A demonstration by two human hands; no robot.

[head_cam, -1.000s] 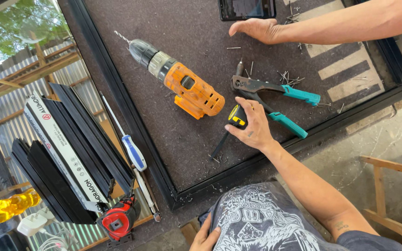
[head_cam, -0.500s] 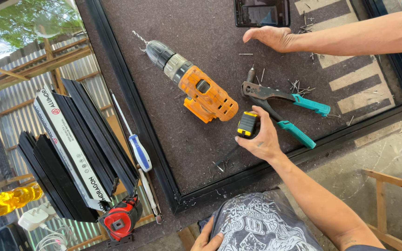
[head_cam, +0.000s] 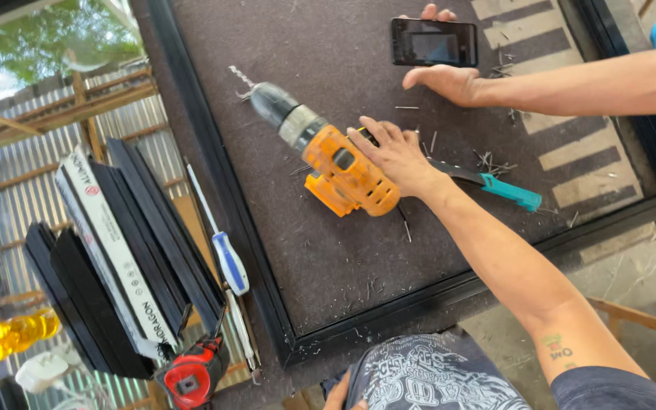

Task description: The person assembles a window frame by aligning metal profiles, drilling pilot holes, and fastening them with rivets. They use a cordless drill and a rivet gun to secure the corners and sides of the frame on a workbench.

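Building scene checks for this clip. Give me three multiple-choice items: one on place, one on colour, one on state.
1. Where does the screwdriver with the blue-and-white handle lie?
A. On the dark board beside the phone
B. Off the board, left of its black frame
C. Under the drill

2. What colour are the grips of the metal pliers?
A. Red
B. Yellow
C. Teal

3. How is the person's right hand placed?
A. Fingers spread, on the orange cordless drill
B. Closed around the screwdriver
C. Lifted well clear of the board

Key:
1 B: the screwdriver lies outside the black frame, next to the stacked dark strips.
2 C: the pliers show a teal grip past the wrist.
3 A: the right hand lies with its fingers extended against the drill.
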